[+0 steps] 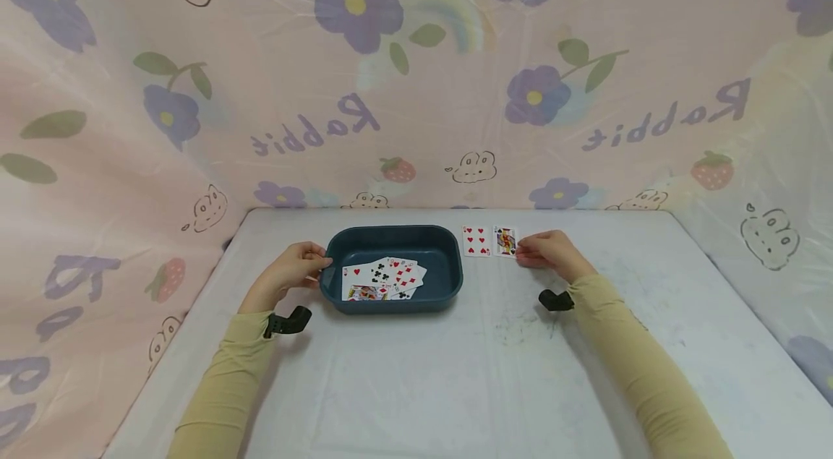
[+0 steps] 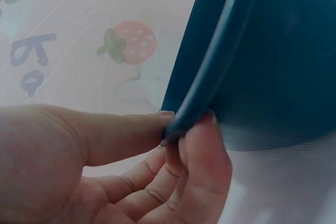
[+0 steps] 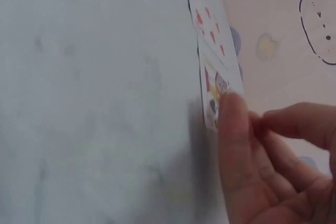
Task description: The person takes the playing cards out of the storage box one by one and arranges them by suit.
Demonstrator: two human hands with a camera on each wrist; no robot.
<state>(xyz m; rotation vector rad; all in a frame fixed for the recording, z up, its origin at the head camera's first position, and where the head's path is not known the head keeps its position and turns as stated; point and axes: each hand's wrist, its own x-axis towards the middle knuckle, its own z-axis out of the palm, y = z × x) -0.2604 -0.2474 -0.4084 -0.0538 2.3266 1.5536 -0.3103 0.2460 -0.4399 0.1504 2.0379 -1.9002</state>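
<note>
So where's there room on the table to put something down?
There's bare table between both sleeves, nearer than the tub, and right of the right hand. Farther back it's crowded: left hand, tub, two cards, right hand in a row.

The left hand (image 2: 118, 142) grips the rounded rim of a dark teal, smooth-walled container (image 2: 278, 66), thumb on one side, index finger on the other; the remaining fingers (image 2: 149, 195) are curled below. The container runs out of frame at top and right. Behind: a pale sheet (image 2: 63, 82) printed with a pink strawberry, green leaves and grey lettering.
</note>
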